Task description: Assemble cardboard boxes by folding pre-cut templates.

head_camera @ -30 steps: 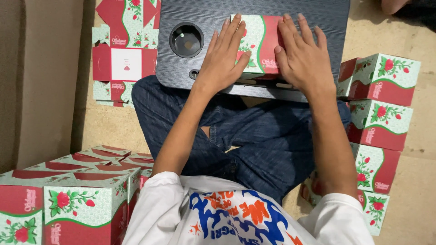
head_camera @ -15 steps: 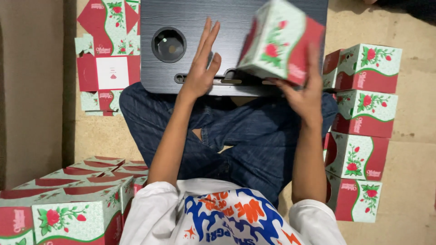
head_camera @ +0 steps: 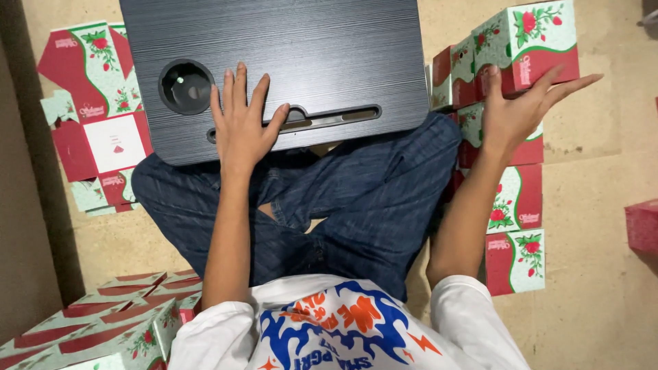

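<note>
Risk sits chiefly with the red, white and green flower-printed carton (head_camera: 528, 44) at the top of the stack of like cartons (head_camera: 510, 192) on the person's right: the right hand (head_camera: 514, 113) meets it only with spread, flat fingers (head_camera: 572, 82), the thumb up against its near face and nothing wrapped around it, so in my judgement a light push or a careless pull-away could tip it off the column onto the floor (head_camera: 596, 205), and a box so lightly made would likely dent at a corner. The column itself looks loosely squared, which adds to that chance. A second hazard is the dark wood-grain lap desk (head_camera: 288, 48) balanced across the crossed legs in blue jeans (head_camera: 329, 212); the left hand (head_camera: 240, 127) lies flat on it, fingers apart and gripping nothing, just right of the round cup recess (head_camera: 186, 87) and over the left end of the long slot (head_camera: 329, 120), so a shift of the knees might slide the bench-like board forward. The carton sits just beyond the right fingertips, touching thumb and palm side, well apart from the left hand. Flattened carton blanks (head_camera: 92, 116) lie on the floor to the left, and more made-up boxes (head_camera: 103, 329) crowd the near left corner.
</note>
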